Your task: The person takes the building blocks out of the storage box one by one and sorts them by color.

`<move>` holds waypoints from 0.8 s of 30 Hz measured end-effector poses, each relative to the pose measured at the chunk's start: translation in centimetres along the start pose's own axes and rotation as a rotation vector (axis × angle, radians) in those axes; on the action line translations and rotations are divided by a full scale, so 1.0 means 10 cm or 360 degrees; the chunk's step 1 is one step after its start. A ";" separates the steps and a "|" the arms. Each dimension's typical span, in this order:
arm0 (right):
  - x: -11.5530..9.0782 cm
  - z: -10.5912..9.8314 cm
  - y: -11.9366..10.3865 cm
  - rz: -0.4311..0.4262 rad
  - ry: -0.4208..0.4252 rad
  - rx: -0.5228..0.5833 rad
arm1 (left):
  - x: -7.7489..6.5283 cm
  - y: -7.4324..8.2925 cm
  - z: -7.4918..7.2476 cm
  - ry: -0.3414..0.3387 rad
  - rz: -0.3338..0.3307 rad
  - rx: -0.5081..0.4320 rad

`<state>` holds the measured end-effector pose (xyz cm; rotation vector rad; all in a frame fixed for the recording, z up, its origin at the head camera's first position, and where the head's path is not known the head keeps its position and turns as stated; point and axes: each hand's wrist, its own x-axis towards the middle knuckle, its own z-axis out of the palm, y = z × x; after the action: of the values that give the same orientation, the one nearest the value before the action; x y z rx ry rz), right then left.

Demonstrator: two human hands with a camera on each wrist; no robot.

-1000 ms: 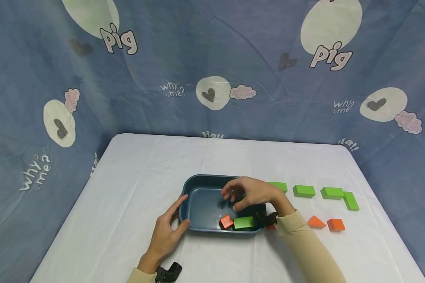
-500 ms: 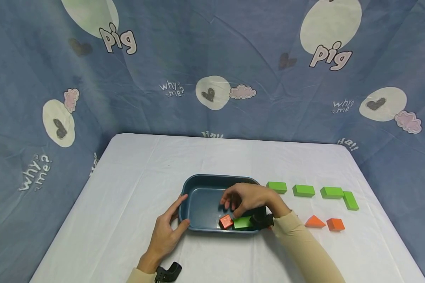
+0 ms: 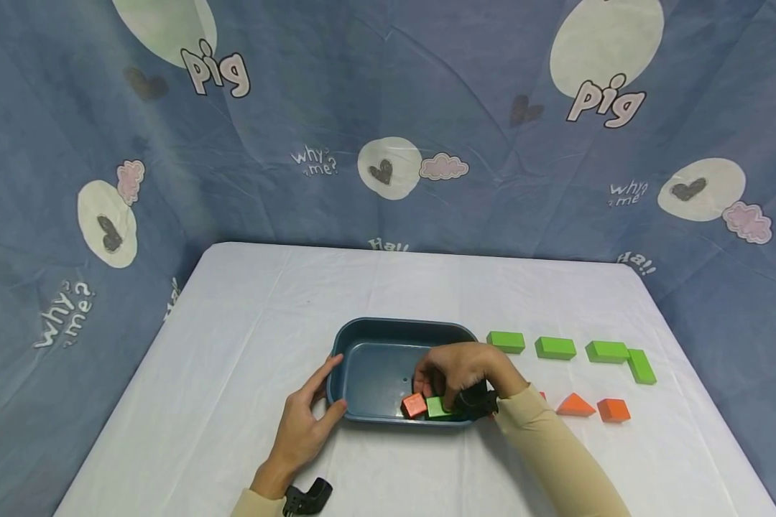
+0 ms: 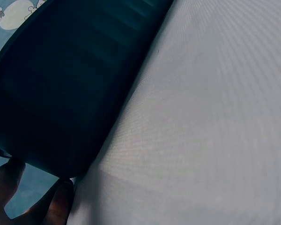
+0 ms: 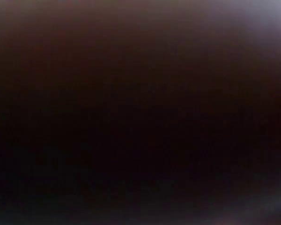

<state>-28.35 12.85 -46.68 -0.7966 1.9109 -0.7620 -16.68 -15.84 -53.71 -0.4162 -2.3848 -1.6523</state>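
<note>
A dark blue plastic bin (image 3: 375, 370) sits on the table, and my left hand (image 3: 304, 431) rests against its left end. The thumb and fingers of that hand lie nearly straight along the rim; in the left wrist view the fingertips (image 4: 61, 199) touch the bin's dark wall (image 4: 61, 93). Inside the bin, at the front right, my right hand (image 3: 459, 366) reaches down with curled fingers and pinches a green rectangular block (image 3: 437, 407). Beside it lies a red cube (image 3: 414, 406). The fingers partly hide the green block. The right wrist view is dark and blurred.
To the right of the bin, several green blocks (image 3: 555, 348) form a row on the white tablecloth (image 3: 252, 345). Nearer me are an orange triangular block (image 3: 576, 405) and an orange block (image 3: 613, 410). My right forearm partly hides another red piece. A blue printed curtain hangs behind.
My right hand has lowered from above the bin's middle toward the front right, and its spread fingers have closed in on the green block. The left hand and bin have stayed put.
</note>
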 end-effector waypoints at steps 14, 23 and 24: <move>-0.01 0.01 -0.02 0.0135 0.0044 -0.0146 | 0.01 -0.01 0.00 0.0000 -0.0004 0.0027; -0.01 0.00 -0.03 0.0157 0.0120 -0.0229 | 0.01 0.02 -0.01 0.0003 0.0025 0.0014; -0.01 0.00 -0.03 0.0157 0.0123 -0.0228 | 0.01 0.02 -0.01 0.0003 0.0027 0.0012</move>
<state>-28.24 12.74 -46.45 -0.7631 2.0759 -0.6088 -16.69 -15.81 -53.47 -0.4323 -2.3787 -1.6354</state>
